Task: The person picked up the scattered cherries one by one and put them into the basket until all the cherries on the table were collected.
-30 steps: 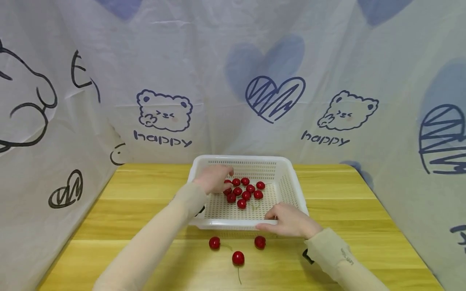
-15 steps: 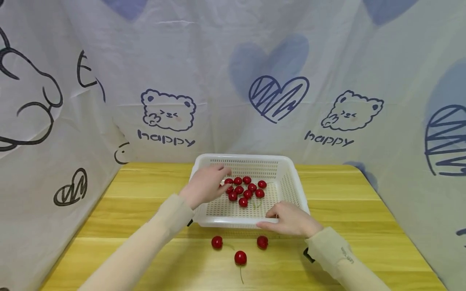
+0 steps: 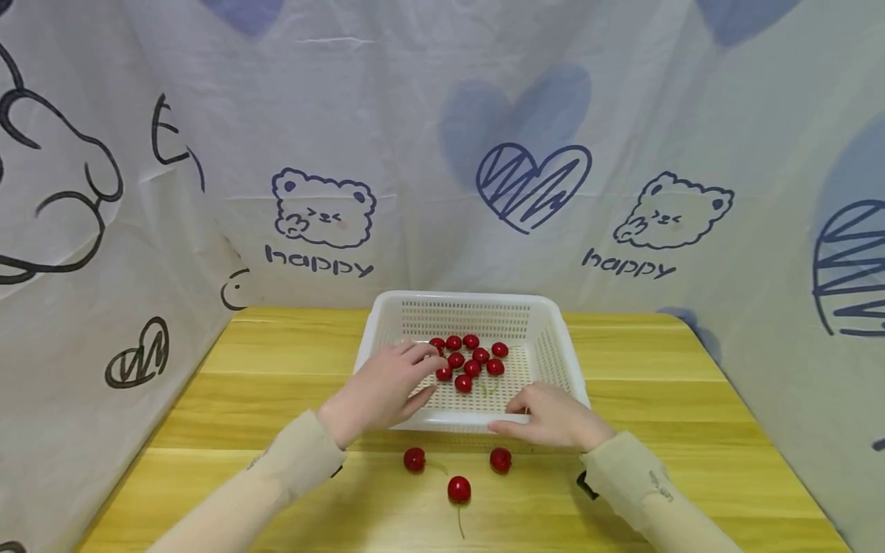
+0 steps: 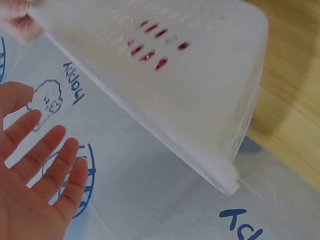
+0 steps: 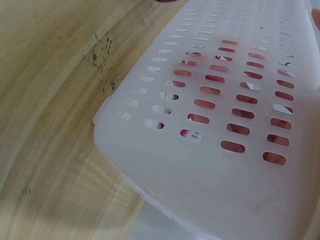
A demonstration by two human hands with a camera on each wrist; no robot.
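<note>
A white perforated plastic basket (image 3: pixel 549 349) holds several red cherries (image 3: pixel 464 383) on its floor. My right hand (image 3: pixel 553 417) grips the basket's near rim towards its right corner, thumb on the outer side and fingers curled over inside. In the right wrist view, fingers show pink through the slots of the basket wall (image 5: pixel 200 160). My left hand (image 3: pixel 387 384) hovers at the basket's near left corner, overlapping some cherries in the head view. Its fingers are spread and nothing is between them in the left wrist view, where the palm (image 4: pixel 35 200) shows beside the basket rim (image 4: pixel 165 137).
On the wooden table (image 3: pixel 677 430), before the basket, lie three loose cherries: one at left (image 3: pixel 415 459), one with a long stem nearest me (image 3: pixel 459 489), and one at right (image 3: pixel 501 460). A printed cloth (image 3: pixel 429 223) hangs behind the table.
My left hand has drawn back from over the cherries, towards me and the basket's near left corner. My right hand keeps its hold on the rim. The head view has shifted slightly.
</note>
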